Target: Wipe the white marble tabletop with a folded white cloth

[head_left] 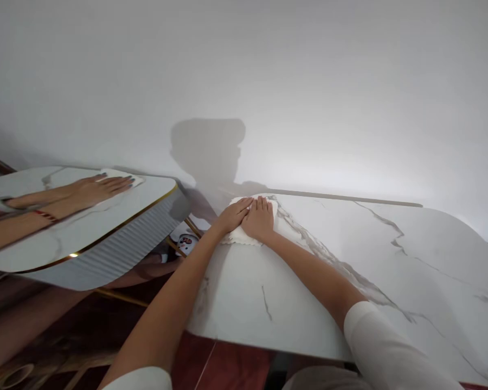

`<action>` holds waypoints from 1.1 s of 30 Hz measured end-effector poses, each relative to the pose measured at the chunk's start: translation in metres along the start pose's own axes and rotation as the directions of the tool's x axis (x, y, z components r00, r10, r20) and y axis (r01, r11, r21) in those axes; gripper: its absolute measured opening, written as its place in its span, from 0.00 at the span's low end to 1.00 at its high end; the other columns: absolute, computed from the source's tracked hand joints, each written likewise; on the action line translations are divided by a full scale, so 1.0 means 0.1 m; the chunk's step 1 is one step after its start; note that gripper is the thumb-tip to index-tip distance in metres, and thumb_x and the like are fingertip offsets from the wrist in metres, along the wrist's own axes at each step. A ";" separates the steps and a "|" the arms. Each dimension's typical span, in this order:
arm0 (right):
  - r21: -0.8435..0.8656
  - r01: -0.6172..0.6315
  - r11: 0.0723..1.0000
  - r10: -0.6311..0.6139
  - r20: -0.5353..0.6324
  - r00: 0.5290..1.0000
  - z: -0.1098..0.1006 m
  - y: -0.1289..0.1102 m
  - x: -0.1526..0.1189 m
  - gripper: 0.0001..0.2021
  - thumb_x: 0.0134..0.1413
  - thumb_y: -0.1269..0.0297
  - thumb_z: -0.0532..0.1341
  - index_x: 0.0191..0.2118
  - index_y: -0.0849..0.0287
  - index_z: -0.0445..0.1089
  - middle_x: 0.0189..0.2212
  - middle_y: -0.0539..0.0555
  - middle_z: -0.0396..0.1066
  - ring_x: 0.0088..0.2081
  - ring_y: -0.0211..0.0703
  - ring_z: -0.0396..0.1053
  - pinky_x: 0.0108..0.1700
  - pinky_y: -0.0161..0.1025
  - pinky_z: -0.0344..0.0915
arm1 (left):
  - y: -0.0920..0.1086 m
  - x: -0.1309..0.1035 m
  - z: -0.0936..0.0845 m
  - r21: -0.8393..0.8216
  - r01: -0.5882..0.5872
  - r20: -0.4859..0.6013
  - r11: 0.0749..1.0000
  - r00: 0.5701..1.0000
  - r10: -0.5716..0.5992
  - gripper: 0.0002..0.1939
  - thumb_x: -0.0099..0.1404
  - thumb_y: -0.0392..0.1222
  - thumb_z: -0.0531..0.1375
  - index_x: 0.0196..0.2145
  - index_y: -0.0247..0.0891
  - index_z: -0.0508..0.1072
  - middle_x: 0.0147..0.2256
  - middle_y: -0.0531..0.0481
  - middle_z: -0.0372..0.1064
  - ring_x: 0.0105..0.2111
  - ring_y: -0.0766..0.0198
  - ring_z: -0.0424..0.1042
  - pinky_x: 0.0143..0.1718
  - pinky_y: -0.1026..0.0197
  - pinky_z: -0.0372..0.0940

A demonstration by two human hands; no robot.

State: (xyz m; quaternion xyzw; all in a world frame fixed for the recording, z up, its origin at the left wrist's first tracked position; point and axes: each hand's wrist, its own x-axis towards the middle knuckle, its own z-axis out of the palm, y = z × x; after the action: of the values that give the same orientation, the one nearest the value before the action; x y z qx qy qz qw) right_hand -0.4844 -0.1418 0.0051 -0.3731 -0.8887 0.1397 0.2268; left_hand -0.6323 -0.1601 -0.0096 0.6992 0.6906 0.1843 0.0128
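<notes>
My left hand [232, 216] lies flat on a white cloth [244, 237] with a scalloped edge, fingers stretched out. Beside it, and touching it at the fingertips, my right hand [260, 220] also presses flat on the cloth, fingers straight and together. Both palms are face down, so they hide the middle of the cloth. Under it is a white table [244, 292] with grey marble veins; the cloth sits at its far left corner, close to the wall.
To the left stands another marble-patterned table [117, 219] with a gold edge strip and ribbed side. A co-worker's hands [100, 187] rest there on a white cloth [138, 180]. A gap separates the tables. The white wall [333, 108] borders both; red floor [228, 363] shows below.
</notes>
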 end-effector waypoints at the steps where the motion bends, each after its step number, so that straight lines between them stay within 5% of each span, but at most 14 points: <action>1: -0.009 -0.011 1.000 0.011 -0.009 1.000 0.00 0.07 0.10 0.29 0.62 0.65 0.45 0.65 0.77 0.49 0.66 0.66 0.46 0.67 0.52 0.40 0.66 0.48 0.35 | 0.01 0.14 0.02 -0.008 0.011 0.000 1.000 1.000 -0.011 0.30 0.66 0.43 0.40 0.61 0.27 0.59 0.63 0.41 0.53 0.64 0.60 0.52 0.65 0.56 0.45; 8: -0.060 -0.061 0.996 0.057 -0.073 0.996 0.01 0.44 0.64 0.27 0.62 0.66 0.46 0.63 0.77 0.53 0.64 0.68 0.51 0.66 0.55 0.44 0.64 0.52 0.40 | 0.07 0.79 0.03 -0.176 0.032 0.013 0.984 0.999 -0.031 0.29 0.64 0.43 0.43 0.59 0.32 0.63 0.61 0.45 0.58 0.61 0.59 0.58 0.62 0.58 0.52; 16: -0.074 -0.088 0.993 0.080 -0.107 0.991 0.04 0.41 0.69 0.26 0.63 0.67 0.46 0.63 0.79 0.53 0.63 0.71 0.52 0.66 0.57 0.46 0.63 0.57 0.44 | -0.05 0.90 0.04 -0.262 -0.030 0.042 0.965 0.998 0.043 0.32 0.65 0.52 0.42 0.59 0.31 0.63 0.61 0.43 0.59 0.59 0.57 0.60 0.62 0.55 0.52; 24: -0.103 -0.046 0.994 0.035 -0.107 0.994 0.06 0.03 0.24 0.30 0.62 0.66 0.48 0.63 0.85 0.49 0.64 0.74 0.47 0.66 0.59 0.45 0.65 0.53 0.44 | -0.14 0.38 -0.05 -0.129 -0.150 0.034 0.980 0.987 0.156 0.35 0.65 0.55 0.39 0.61 0.30 0.59 0.63 0.42 0.54 0.63 0.58 0.54 0.65 0.53 0.47; 29: -0.104 0.024 0.994 -0.028 -0.040 0.999 0.08 -0.32 -0.17 0.31 0.61 0.64 0.49 0.63 0.85 0.49 0.64 0.73 0.48 0.66 0.60 0.44 0.65 0.54 0.45 | -0.19 -0.26 -0.13 -0.106 -0.096 0.004 0.990 0.995 0.097 0.35 0.66 0.55 0.39 0.61 0.31 0.59 0.63 0.41 0.54 0.63 0.55 0.54 0.64 0.51 0.48; 33: -0.081 0.097 0.992 -0.097 0.010 0.995 0.05 -0.53 -0.55 0.32 0.61 0.62 0.50 0.63 0.85 0.48 0.64 0.74 0.46 0.66 0.59 0.44 0.66 0.52 0.44 | -0.05 -0.83 -0.21 -0.086 -0.032 -0.011 0.996 0.999 0.031 0.30 0.68 0.52 0.40 0.64 0.41 0.55 0.64 0.49 0.53 0.62 0.58 0.55 0.64 0.52 0.51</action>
State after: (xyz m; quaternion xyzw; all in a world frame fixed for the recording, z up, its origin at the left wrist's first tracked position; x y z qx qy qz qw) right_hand -0.4848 -0.2181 0.0063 -0.3378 -0.9115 0.0936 0.2152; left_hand -0.6412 -0.2452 -0.0109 0.7080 0.6708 0.2177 0.0367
